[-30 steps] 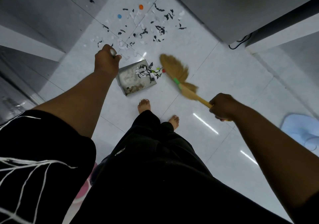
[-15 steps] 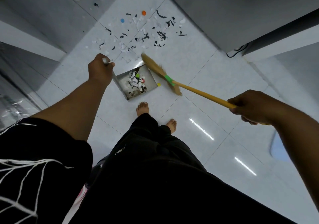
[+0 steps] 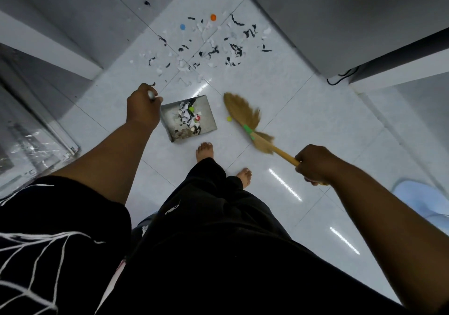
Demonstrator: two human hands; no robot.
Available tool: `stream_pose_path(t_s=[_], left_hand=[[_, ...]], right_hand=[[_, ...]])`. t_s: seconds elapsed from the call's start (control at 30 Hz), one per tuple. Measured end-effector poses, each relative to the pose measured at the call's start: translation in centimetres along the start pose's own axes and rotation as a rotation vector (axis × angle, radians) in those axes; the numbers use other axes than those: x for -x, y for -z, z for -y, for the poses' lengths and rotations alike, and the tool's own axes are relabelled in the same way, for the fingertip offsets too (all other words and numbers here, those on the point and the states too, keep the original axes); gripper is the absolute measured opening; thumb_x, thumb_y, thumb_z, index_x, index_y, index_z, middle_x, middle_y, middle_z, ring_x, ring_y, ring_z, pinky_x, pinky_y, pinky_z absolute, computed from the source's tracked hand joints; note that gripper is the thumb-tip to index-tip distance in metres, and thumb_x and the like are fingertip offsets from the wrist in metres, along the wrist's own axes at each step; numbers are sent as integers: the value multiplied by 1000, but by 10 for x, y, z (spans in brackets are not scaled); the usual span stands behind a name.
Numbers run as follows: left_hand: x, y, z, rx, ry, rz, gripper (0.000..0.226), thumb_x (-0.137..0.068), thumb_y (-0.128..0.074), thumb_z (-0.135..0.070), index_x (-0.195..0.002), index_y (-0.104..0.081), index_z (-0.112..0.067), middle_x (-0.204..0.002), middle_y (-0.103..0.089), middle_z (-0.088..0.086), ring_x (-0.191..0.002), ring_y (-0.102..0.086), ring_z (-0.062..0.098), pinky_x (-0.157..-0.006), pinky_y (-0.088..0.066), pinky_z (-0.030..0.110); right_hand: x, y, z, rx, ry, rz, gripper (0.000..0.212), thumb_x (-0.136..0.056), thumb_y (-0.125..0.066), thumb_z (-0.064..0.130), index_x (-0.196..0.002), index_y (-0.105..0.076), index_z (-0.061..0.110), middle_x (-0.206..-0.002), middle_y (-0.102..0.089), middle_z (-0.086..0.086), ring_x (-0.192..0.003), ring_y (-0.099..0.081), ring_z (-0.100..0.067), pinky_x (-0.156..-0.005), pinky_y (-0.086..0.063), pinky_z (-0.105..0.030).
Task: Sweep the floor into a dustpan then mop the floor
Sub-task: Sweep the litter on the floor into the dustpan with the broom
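At your far left a glossy, see-through panel [image 3: 31, 132] catches streaks of light. Below it is your black sleeve [image 3: 48, 242], crossed by thin white web-like lines. Your left hand [image 3: 143, 109] is clenched round the handle [image 3: 151, 95] of the dustpan [image 3: 209, 123]; only a short grey, metallic stub of that handle shows above your knuckles.

The dustpan is a flat, rectangular tray of dull grey metal. It sits on the white floor [image 3: 291, 101] just ahead of your bare left foot [image 3: 205, 150]. Inside it lies a heap of scraps [image 3: 188, 118]: torn white paper, black shreds, a round green piece and a red one, with brownish dust at the near edge.

Further ahead, more litter [image 3: 211, 47] is spread over the glossy tiles, mostly jagged white and curly black bits. Among them are a blue disc [image 3: 182, 26] and an orange disc [image 3: 213, 17].

Just right of the dustpan a small yellow-green piece [image 3: 229, 119] lies on the tile, beside the broom [image 3: 243, 113]. Its tan straw bristles fan into a soft, blurred tuft. A green band [image 3: 248, 129] binds them to a smooth yellow wooden stick [image 3: 284, 155]. Your right hand [image 3: 314, 165] grips that stick in a closed fist, well apart from the dustpan.

A thin black cable [image 3: 340, 78] loops at the foot of the grey cabinet. A rounded pale blue object [image 3: 422, 200] lies at the right edge.
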State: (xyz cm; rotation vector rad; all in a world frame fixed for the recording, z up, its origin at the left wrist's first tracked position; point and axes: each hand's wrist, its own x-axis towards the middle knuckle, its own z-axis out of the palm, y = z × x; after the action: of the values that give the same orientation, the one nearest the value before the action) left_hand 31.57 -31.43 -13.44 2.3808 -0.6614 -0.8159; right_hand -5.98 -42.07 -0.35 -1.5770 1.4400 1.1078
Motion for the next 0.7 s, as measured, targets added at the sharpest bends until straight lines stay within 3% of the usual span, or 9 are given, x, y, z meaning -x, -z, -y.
stream_pose_path(t_s=[0.17, 0.37, 0.53, 0.7], left_hand=[[1, -2, 0, 18, -21, -14, 12, -91, -62, -10, -92, -54, -18, -87, -56, 3, -81, -54, 18, -75, -46, 24], [-4, 11, -1, 42, 36, -30, 12, -91, -62, -11, -91, -53, -18, -89, -56, 5, -81, -54, 20, -73, -48, 28], [-2, 23, 8, 48, 88, -65, 11, -92, -63, -14, -92, -53, -20, -91, -56, 4, -80, -54, 20, -64, -45, 23], [4, 37, 27, 67, 147, -116, 11, -90, -64, -14, -90, -54, -18, -89, -57, 3, -81, -55, 18, -76, -49, 28]], right_hand=[[13, 11, -4, -153, 76, 15, 17, -87, -59, 13, -102, -67, 15, -57, -62, -7, -38, -53, -12, -41, -40, -20], [39, 50, -22, -88, 112, -22, 13, -89, -60, 18, -99, -67, 21, -47, -60, -1, -37, -52, -12, -43, -42, -22], [35, 57, -21, 2, 93, -100, 15, -90, -59, 17, -102, -68, 20, -53, -62, -3, -34, -52, -7, -40, -40, -19], [16, 46, 4, 35, 69, -130, 12, -88, -56, 13, -96, -67, 12, -61, -64, -9, -45, -60, -18, -42, -42, -21]])
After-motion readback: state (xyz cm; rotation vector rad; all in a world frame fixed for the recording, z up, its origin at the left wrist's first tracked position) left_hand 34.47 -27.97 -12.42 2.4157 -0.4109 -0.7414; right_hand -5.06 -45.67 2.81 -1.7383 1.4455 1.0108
